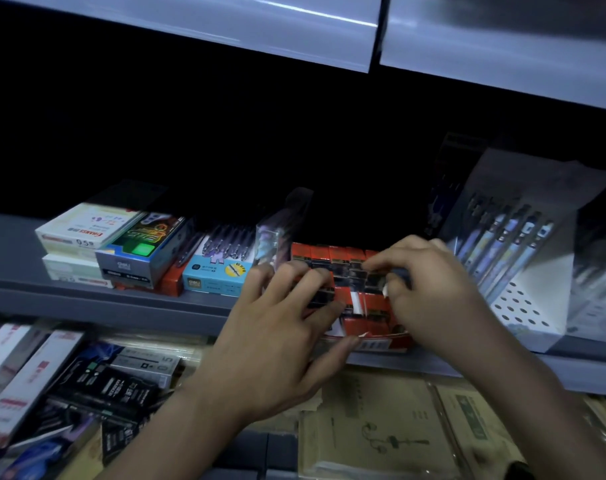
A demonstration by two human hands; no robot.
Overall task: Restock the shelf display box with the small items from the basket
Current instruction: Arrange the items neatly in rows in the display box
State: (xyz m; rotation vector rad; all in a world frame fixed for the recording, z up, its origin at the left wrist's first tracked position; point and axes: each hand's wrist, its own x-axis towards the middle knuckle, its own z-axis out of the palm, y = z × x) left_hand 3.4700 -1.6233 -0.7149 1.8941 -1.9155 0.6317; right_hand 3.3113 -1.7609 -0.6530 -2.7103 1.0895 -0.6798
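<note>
Both hands are set at the red display box (381, 342) on the front edge of the shelf (87, 299).
Its small packets (343, 258) are pressed by the spread fingers of the left hand (284, 327); one is pinched by the curled right hand (429, 296). Room is closed in by a pen rack (523, 303) just right of that hand and a blue "deli" box (215, 277) left of the left hand.

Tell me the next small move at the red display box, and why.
Probably push the small pack pinched by the right hand down into its row. It sits at the top of the red display box, level with the packs already standing there. The left hand lies with fingers spread across the neighbouring ones, seemingly steadying them.
</note>
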